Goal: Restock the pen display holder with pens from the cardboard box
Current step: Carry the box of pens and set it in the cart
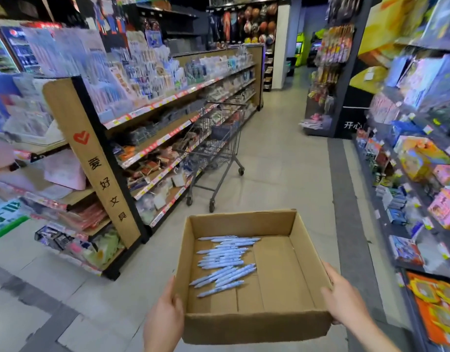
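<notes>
I carry an open cardboard box (pixel 254 325) in front of me at waist height. Several light blue pens (pixel 225 261) lie loose on its floor, bunched toward the left side. My left hand (pixel 165 315) grips the box's left wall near the front corner. My right hand (pixel 342 297) grips the right wall. Clear pen display holders (pixel 112 97) with pens stand on the top shelf of the rack to my left, blurred.
A metal shopping cart (pixel 213 151) stands in the aisle ahead, close to the left shelving. A wooden end panel (pixel 91 158) with a red heart marks the rack's near end. Toy shelves (pixel 422 174) line the right side. Tiled floor runs between.
</notes>
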A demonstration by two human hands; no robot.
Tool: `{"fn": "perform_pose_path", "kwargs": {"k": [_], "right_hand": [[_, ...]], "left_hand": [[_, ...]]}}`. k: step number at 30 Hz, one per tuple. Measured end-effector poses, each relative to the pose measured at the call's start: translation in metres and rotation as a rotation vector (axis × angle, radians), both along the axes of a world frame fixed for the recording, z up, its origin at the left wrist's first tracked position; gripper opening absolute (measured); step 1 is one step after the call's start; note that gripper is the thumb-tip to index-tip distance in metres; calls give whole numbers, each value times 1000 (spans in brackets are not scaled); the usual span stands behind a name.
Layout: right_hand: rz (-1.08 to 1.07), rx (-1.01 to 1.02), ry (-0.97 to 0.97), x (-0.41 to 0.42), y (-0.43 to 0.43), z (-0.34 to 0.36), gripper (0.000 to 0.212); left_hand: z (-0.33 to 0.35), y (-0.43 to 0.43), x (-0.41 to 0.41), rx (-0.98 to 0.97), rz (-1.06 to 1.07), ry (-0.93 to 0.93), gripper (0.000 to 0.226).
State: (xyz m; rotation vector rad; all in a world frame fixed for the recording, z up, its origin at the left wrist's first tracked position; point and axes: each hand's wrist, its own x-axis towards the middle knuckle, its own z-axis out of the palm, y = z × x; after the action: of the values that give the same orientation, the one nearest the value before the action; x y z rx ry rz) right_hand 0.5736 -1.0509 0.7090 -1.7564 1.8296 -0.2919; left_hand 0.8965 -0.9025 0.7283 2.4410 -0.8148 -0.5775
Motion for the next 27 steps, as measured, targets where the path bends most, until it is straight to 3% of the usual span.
{"fn": "perform_pose_path", "kwargs": {"k": [6,13,27], "right_hand": [[-87,43,-19,51,-112,-4,67],[-41,45,-38,128,-289,-18,69],[19,75,-20,284,-529,-2,76]], "left_hand": [[-21,-130,64,9,10,9,56],[-30,-305,145,48,38,-30,59],[13,-501,278,-16,60,-80,58]]}}
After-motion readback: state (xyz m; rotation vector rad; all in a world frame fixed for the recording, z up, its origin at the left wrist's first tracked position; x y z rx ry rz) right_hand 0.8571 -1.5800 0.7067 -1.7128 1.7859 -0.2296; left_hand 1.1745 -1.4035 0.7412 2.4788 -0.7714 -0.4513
